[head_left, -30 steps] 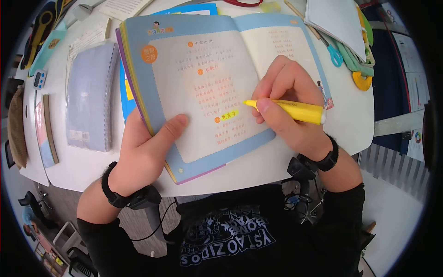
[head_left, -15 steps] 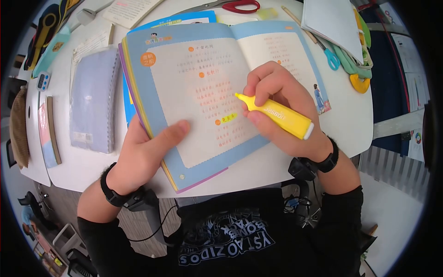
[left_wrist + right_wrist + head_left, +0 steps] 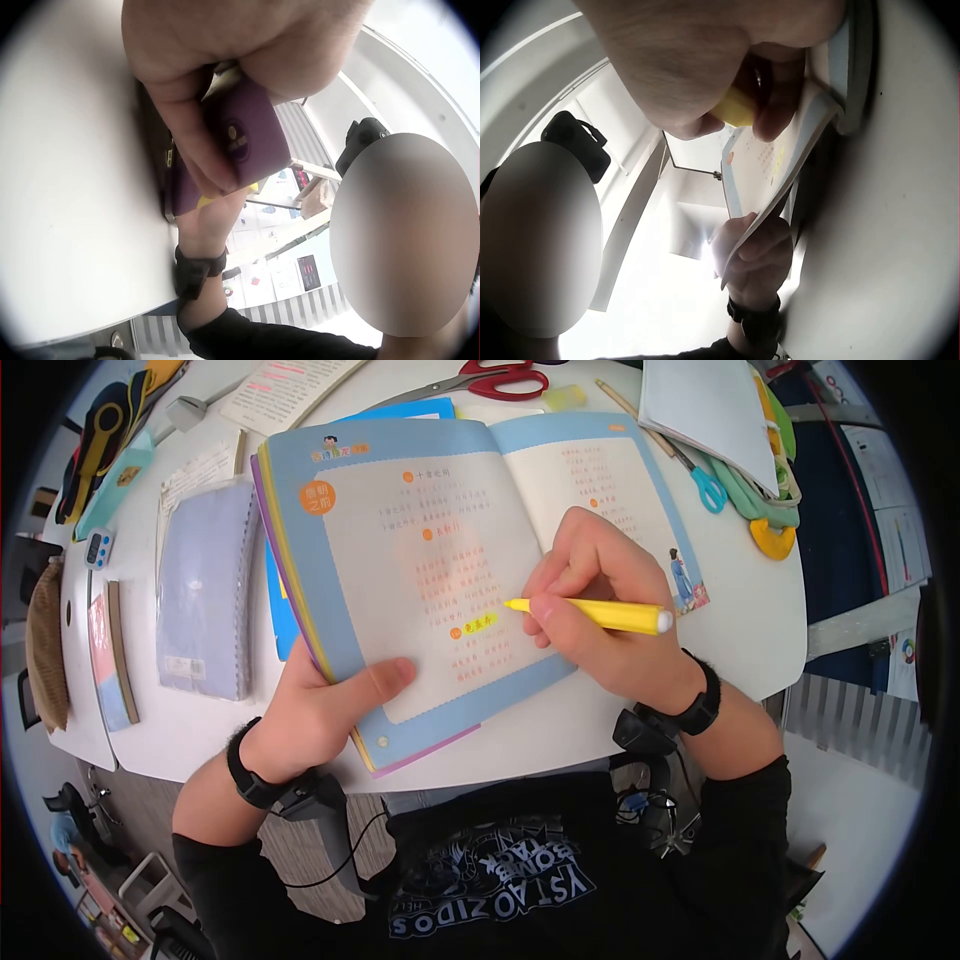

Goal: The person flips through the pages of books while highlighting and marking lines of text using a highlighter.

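An open book (image 3: 365,560) with blue-bordered pages is tilted up over the table. My left hand (image 3: 320,705) grips its lower left edge, thumb on the page and fingers under the purple cover (image 3: 259,139). My right hand (image 3: 635,660), over the right side of the book, pinches a yellow highlighter (image 3: 615,616) between thumb and fingers. The uncapped tip points left, close beside a yellow-marked heading (image 3: 480,623) low on the left page. From the right wrist, part of the highlighter (image 3: 736,109) shows between the fingers, with the marked page beyond.
A blue book (image 3: 283,610) lies under the open one. To the left are a clear-covered notebook (image 3: 205,600) and a small timer (image 3: 97,548). Red-handled scissors (image 3: 505,382) lie behind; teal-handled scissors (image 3: 708,490) and white papers (image 3: 705,420) are at the right.
The highlighter has swung from a slanted hold back to nearly level, and its tip has come down toward the marked heading. The left hand keeps its grip on the book.
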Motion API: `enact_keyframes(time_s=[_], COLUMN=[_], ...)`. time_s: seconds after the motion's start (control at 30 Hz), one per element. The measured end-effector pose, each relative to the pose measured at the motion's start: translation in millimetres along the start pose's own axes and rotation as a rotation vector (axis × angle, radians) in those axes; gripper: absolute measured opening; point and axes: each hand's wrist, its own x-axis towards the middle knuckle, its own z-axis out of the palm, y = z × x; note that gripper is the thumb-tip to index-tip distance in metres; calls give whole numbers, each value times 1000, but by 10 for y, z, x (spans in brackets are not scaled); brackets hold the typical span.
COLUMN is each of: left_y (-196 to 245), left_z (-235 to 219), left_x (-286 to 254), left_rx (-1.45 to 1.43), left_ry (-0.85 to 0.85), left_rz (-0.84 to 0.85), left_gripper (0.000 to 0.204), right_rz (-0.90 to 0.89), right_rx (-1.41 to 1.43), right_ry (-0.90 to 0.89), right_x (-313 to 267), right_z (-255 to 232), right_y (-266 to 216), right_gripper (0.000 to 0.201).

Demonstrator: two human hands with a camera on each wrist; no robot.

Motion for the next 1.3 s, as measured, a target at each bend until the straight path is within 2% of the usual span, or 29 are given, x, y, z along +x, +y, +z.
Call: enact_keyframes(time_s=[0.13, 0.2, 0.23, 0.3, 0.4, 0.6, 0.73, 1.13, 1.2, 1.3], left_y=[-51, -39, -36, -14, -15, -21, -81, -56, -63, -70], left_z=[-10, -42, -41, -20, -16, -49, -17, -23, -1, 2], left_x=[0, -14, -7, 6, 22, 6, 9, 9, -4, 7], left_rx=[-29, -20, -21, -46, -50, -16, -71, -84, -28, -57], left_ry=[0, -20, -18, -19, -29, -32, 3, 2, -7, 0], left_rz=[13, -33, -36, -33, -8, -28, 20, -46, 50, 42], left_gripper=[38, 38, 38, 39, 39, 41, 42, 41, 41, 41], right_rz=[2, -82, -80, -67, -105, -93, -79, -46, -7, -1], right_rx=[-63, -208, -206, -50, -150, -138, -197, -120, -86, -124], right_ry=[37, -126, -127, 31, -19, 20, -12, 2, 8, -1], right_x=[-9, -5, -7, -4, 10, 16, 13, 20, 18, 14], right_z=[-39, -111, -71, 35, -5, 34, -8, 20, 23, 19], right_y=[0, -8, -4, -11, -8, 23, 14, 14, 1, 8], right_gripper=[21, 15, 15, 21, 21, 21, 21, 21, 21, 21])
